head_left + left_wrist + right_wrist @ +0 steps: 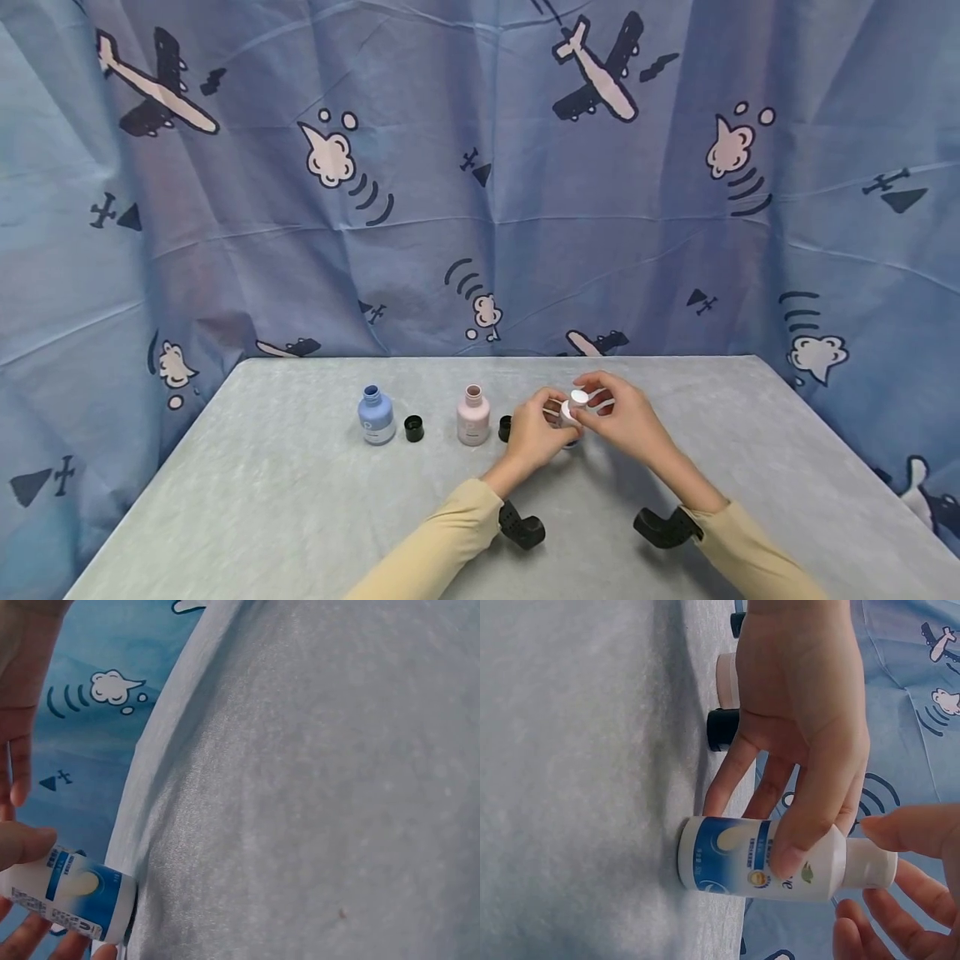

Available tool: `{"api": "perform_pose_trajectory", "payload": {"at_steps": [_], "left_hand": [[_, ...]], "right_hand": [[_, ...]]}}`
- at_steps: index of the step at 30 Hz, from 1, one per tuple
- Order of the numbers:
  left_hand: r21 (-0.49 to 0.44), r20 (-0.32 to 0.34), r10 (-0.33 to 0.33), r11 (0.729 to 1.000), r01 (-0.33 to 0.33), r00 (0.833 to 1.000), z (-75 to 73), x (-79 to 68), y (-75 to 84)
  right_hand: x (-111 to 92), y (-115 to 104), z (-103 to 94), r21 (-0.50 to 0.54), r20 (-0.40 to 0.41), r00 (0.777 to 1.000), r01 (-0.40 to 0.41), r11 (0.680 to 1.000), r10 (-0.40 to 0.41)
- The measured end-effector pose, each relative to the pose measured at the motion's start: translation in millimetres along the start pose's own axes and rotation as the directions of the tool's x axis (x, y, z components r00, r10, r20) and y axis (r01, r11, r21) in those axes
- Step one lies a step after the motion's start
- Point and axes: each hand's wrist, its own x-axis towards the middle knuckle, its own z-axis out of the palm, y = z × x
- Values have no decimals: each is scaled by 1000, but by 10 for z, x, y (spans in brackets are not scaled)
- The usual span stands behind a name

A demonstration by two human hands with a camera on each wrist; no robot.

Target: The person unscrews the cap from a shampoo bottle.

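Observation:
A small white bottle (739, 855) with a blue label stands upright at the table's surface. My left hand (534, 429) grips its body, thumb on the near side and fingers round the far side. At the top, the bottle's white cap (871, 864) is pinched between thumb and fingers of my right hand (624, 418). In the left wrist view, left-hand fingers surround the bottle (79, 892), with its base at the cloth. The cap (579, 397) sits over the neck.
Left of my hands stand an uncapped pink bottle (473, 417) and an uncapped blue bottle (376, 417). A black cap (414, 428) lies beside the blue one, another black cap (505, 428) beside the pink one. The grey-covered table (262, 500) ends at a patterned blue curtain (420, 167).

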Motion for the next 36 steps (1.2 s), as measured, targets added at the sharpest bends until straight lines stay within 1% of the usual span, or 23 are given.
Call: {"api": "perform_pose_trajectory", "payload": {"at_steps": [8, 16, 20, 23, 28, 36], "left_hand": [[-6, -37, 35, 999, -35, 999, 12, -26, 32], [-19, -66, 67, 997, -68, 996, 62, -59, 66], [7, -72, 70, 998, -70, 995, 82, -66, 80], [39, -70, 68, 997, -66, 995, 94, -71, 91], [81, -58, 86, 993, -82, 995, 104, -82, 86], [84, -16, 117, 990, -116, 993, 104, -88, 73]], "right_hand": [[2, -8, -26, -1, -2, 1000, -12, 1000, 12], [-3, 5, -67, 10, -51, 999, 1, 1000, 0], [-10, 13, -86, 7, -83, 997, -1, 1000, 1], [-21, 21, -99, 1, -103, 995, -7, 1000, 7], [-32, 33, -108, -17, -113, 994, -7, 1000, 5], [-33, 36, -133, -32, -97, 995, -5, 999, 2]]}}
